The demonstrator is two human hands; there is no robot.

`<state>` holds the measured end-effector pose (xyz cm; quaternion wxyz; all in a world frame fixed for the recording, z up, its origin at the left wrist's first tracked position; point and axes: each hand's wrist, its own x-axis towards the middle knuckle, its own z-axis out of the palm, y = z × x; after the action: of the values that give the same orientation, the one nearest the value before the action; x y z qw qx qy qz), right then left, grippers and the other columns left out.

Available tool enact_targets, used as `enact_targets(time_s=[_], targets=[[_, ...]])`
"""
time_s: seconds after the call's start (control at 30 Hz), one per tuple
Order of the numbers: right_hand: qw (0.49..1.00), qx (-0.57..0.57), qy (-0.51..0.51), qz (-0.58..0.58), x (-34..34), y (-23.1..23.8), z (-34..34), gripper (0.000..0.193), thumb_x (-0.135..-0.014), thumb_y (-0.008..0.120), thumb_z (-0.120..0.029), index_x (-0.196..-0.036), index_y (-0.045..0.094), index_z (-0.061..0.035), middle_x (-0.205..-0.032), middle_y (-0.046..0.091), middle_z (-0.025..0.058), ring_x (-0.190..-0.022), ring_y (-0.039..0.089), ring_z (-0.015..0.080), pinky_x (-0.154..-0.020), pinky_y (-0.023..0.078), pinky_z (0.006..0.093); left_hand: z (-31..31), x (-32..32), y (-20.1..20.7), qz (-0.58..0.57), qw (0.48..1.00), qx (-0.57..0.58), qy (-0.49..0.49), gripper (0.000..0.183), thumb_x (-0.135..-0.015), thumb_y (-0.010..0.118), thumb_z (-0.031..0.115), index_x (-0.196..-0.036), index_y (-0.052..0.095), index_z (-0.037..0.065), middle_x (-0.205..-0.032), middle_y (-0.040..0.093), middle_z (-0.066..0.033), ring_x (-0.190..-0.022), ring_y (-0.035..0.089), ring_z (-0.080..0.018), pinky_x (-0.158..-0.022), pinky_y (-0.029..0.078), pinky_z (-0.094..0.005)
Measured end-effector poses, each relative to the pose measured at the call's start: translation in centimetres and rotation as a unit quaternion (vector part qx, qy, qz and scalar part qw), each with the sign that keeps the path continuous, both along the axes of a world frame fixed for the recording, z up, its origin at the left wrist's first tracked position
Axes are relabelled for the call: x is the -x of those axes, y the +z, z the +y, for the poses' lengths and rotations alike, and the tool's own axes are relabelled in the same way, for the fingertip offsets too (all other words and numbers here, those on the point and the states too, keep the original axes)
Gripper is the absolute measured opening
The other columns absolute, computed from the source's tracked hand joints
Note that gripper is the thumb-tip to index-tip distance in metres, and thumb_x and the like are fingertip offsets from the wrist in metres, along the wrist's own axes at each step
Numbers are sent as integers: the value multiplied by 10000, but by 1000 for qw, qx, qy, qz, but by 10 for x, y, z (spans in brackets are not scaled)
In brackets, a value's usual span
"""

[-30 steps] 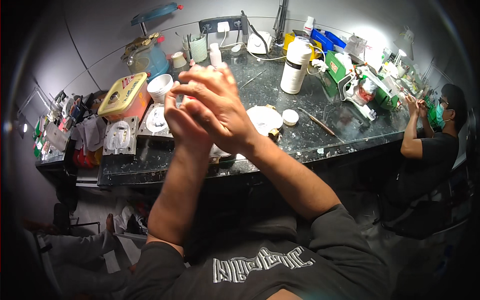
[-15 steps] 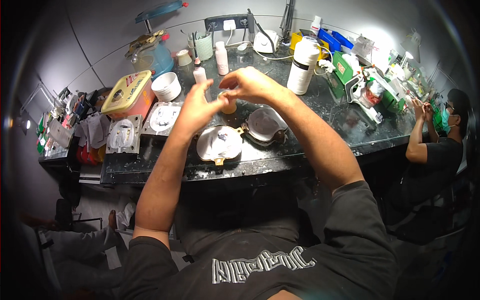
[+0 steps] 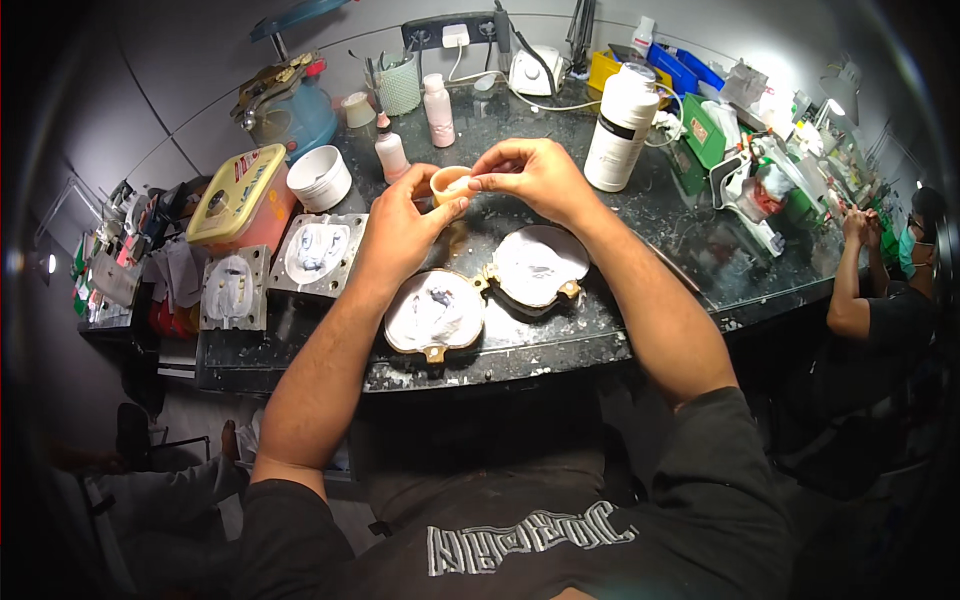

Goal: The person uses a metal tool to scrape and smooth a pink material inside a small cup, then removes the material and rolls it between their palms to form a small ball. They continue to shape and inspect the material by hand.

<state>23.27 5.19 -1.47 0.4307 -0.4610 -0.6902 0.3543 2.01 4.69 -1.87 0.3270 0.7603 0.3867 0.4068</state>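
Observation:
My left hand (image 3: 395, 228) is closed round a small yellowish cup (image 3: 440, 183), held just above the black bench. At the cup's mouth, the thumb and fingers of my right hand (image 3: 545, 182) are pinched together; a pale bit shows by the fingertips, too small to name. Below the hands lie two round brass-rimmed flask halves, the left flask half (image 3: 435, 318) and the right flask half (image 3: 540, 266), both filled with white plaster. Close behind my left hand stands a pink squeeze bottle with a pointed tip (image 3: 391, 155).
Square metal flask halves with plaster (image 3: 311, 250) sit at the left, before a yellow-lidded tub (image 3: 237, 200) and a white jar (image 3: 320, 180). A pink bottle (image 3: 438, 112) and a tall white bottle (image 3: 618, 135) stand behind. A masked co-worker (image 3: 880, 270) sits at far right.
My left hand, earlier spread beside the cup, has closed round it and the cup is higher. My right hand has come to the cup's mouth. The whole view has shifted slightly.

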Motion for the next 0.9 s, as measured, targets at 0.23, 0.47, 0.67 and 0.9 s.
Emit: enact_targets(time_s=[0.23, 0.47, 0.67, 0.9], targets=[[963, -117, 109, 219, 16, 3, -11, 346, -868, 735, -142, -1182, 648, -26, -1094, 664, 64, -1084, 617, 154, -971, 482, 312, -1, 2, -1, -225, 966, 80, -93, 349, -909, 659, 25, -1238, 570, -50, -1169, 661, -121, -1084, 641, -173, -984, 500, -295], [961, -26, 119, 247, 14, 15, -19, 422, -870, 739, -148, -1246, 584, -36, -1137, 655, 68, -1065, 624, 149, -914, 517, 302, -11, 4, 9, -237, 952, 104, -165, 485, -916, 661, 53, -1365, 498, -25, -1295, 601, -110, -1193, 575, -165, -1043, 440, -305], [978, 46, 100, 177, 16, 3, -13, 364, -870, 736, -118, -1185, 610, 14, -1099, 679, 93, -1027, 645, 151, -905, 522, 295, -8, 4, -3, -186, 968, 74, -154, 513, -879, 702, 43, -1361, 530, 23, -1336, 571, -80, -1178, 578, -148, -1019, 455, -290], [964, 1, 128, 234, 17, 4, -18, 324, -847, 738, -47, -1156, 661, 14, -1024, 699, 94, -954, 669, 149, -890, 536, 287, -11, 5, 14, -313, 932, 135, -125, 235, -853, 715, 2, -1082, 666, -13, -1075, 676, -72, -1014, 648, -140, -936, 518, -276]])
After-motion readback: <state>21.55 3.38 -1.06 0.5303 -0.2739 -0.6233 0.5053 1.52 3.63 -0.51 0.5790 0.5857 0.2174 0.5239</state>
